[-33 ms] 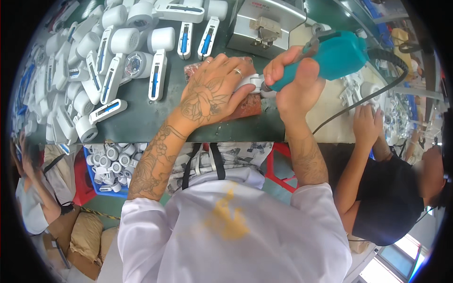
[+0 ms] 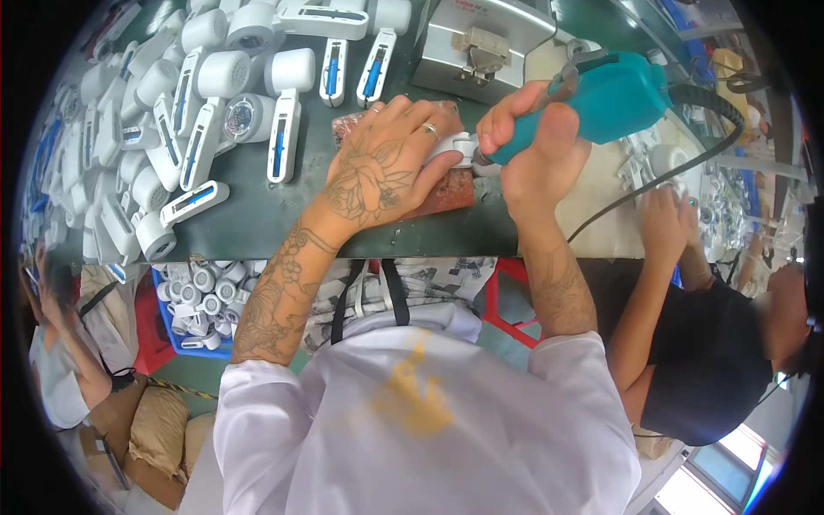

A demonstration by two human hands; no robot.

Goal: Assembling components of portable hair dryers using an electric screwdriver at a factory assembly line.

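My left hand (image 2: 390, 159) is closed over a white plastic part (image 2: 463, 149) and presses it onto a worn reddish-brown block (image 2: 451, 194). Most of the part is hidden beneath the palm and fingers; only its jointed end shows past the thumb. In my right hand (image 2: 545, 159) is a teal power screwdriver (image 2: 609, 99), gripped round its body and held nearly level. Its tip meets the exposed end of the part from the right. The bit itself is too small to make out.
White round-headed devices with blue-cored handles (image 2: 199, 142) are heaped on the left. A silver metal box (image 2: 481, 47) stands behind the block. The screwdriver's black cable (image 2: 661, 180) loops right. A blue crate (image 2: 193, 350) of white parts sits below. At right, a co-worker's hand (image 2: 665, 223) handles small parts.
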